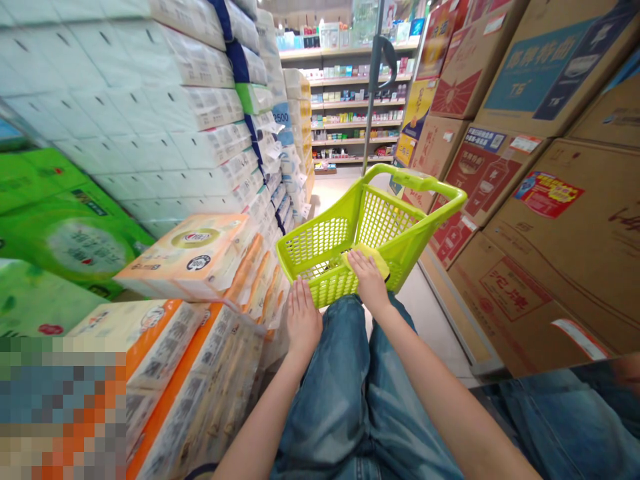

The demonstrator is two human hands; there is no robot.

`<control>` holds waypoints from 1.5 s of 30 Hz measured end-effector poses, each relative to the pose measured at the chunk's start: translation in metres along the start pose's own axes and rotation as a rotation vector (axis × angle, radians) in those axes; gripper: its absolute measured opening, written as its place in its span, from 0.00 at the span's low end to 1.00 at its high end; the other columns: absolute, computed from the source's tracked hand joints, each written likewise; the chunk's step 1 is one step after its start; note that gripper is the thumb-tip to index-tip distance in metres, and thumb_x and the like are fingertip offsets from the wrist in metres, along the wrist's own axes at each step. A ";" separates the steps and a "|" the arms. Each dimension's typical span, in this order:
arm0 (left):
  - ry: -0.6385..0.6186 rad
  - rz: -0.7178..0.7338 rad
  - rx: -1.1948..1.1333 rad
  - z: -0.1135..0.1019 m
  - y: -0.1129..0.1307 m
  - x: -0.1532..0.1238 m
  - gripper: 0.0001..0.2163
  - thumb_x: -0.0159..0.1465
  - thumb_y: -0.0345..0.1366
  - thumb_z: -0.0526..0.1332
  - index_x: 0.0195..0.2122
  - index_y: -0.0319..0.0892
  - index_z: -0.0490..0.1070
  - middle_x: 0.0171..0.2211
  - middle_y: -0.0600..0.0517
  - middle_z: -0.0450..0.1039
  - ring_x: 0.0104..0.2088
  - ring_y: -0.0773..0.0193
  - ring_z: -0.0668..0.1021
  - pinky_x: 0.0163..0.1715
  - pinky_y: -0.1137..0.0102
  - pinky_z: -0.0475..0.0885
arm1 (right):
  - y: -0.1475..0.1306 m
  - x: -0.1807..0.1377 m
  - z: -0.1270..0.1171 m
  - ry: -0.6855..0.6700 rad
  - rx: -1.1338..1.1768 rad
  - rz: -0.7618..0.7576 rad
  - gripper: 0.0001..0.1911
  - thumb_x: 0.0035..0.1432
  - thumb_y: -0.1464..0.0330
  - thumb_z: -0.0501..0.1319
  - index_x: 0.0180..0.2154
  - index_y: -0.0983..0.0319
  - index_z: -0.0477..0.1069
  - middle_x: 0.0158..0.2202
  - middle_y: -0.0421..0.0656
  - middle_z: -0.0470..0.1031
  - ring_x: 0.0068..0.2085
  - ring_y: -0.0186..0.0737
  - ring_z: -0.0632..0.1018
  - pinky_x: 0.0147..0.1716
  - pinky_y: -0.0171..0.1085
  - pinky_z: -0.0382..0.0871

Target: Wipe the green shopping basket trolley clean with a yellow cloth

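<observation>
Stacked cartons (555, 200) well right of the fingers, tissue packs (185, 250) left; pale, smooth-looking floor (437, 320) below. Directly at both hands, green basket (387, 217): probably light, stiff, slick; best taken by handle (415, 180), beyond the fingertips. Beneath right hand (370, 280), yellow cloth (373, 255), likely soft; cannot tell whether pinched. Left hand (306, 317) flat, fingers together, apparently touching near rim.

The floor (436, 327) is pale and bright. At the back there stand shelves (345, 105) with small goods (337, 97), between stacked tissue packs (120, 110) and cardboard boxes (565, 247).
</observation>
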State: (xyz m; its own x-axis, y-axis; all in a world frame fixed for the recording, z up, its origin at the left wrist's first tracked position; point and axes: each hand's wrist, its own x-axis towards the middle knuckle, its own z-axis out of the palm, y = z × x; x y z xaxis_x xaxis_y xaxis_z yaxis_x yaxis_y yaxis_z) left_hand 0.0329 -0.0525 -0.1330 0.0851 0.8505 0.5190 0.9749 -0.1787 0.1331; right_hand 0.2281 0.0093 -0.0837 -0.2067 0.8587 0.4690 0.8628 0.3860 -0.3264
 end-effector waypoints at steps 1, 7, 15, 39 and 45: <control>-0.001 -0.001 0.000 0.000 0.000 0.000 0.38 0.63 0.30 0.54 0.71 0.27 0.38 0.71 0.32 0.47 0.71 0.48 0.52 0.68 0.52 0.56 | 0.004 0.002 -0.002 0.015 0.000 0.039 0.42 0.50 0.86 0.46 0.67 0.63 0.59 0.68 0.48 0.63 0.70 0.40 0.59 0.70 0.52 0.50; 0.003 -0.017 0.006 0.003 0.000 0.000 0.37 0.63 0.29 0.54 0.71 0.27 0.39 0.71 0.32 0.47 0.72 0.49 0.52 0.68 0.52 0.56 | -0.051 -0.002 0.024 0.004 0.046 0.108 0.36 0.55 0.85 0.46 0.65 0.71 0.60 0.68 0.53 0.61 0.71 0.44 0.58 0.70 0.50 0.50; -0.026 -0.032 0.041 0.001 0.000 0.002 0.32 0.65 0.27 0.51 0.71 0.27 0.44 0.71 0.34 0.48 0.72 0.51 0.52 0.69 0.55 0.55 | -0.091 -0.014 0.041 -0.096 0.093 -0.133 0.32 0.60 0.82 0.48 0.65 0.66 0.61 0.67 0.50 0.63 0.70 0.41 0.60 0.69 0.48 0.54; -0.003 -0.015 0.043 0.002 -0.001 0.002 0.35 0.64 0.28 0.53 0.71 0.27 0.42 0.71 0.34 0.48 0.71 0.50 0.53 0.68 0.55 0.56 | -0.063 -0.012 0.034 -0.084 0.135 -0.188 0.38 0.54 0.85 0.47 0.65 0.64 0.61 0.67 0.46 0.64 0.69 0.41 0.61 0.69 0.49 0.53; -0.018 -0.010 0.015 -0.002 0.001 0.001 0.36 0.63 0.29 0.54 0.71 0.26 0.42 0.71 0.33 0.47 0.71 0.48 0.53 0.68 0.54 0.57 | 0.016 0.000 0.002 0.056 0.080 0.024 0.45 0.45 0.87 0.46 0.65 0.62 0.62 0.66 0.46 0.65 0.70 0.40 0.60 0.70 0.52 0.49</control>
State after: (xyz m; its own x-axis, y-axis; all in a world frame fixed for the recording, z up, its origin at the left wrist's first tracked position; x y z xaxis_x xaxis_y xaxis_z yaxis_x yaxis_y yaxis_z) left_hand 0.0331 -0.0525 -0.1304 0.0790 0.8611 0.5022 0.9787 -0.1628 0.1252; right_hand 0.2411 0.0167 -0.0908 -0.1578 0.8487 0.5048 0.8272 0.3928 -0.4018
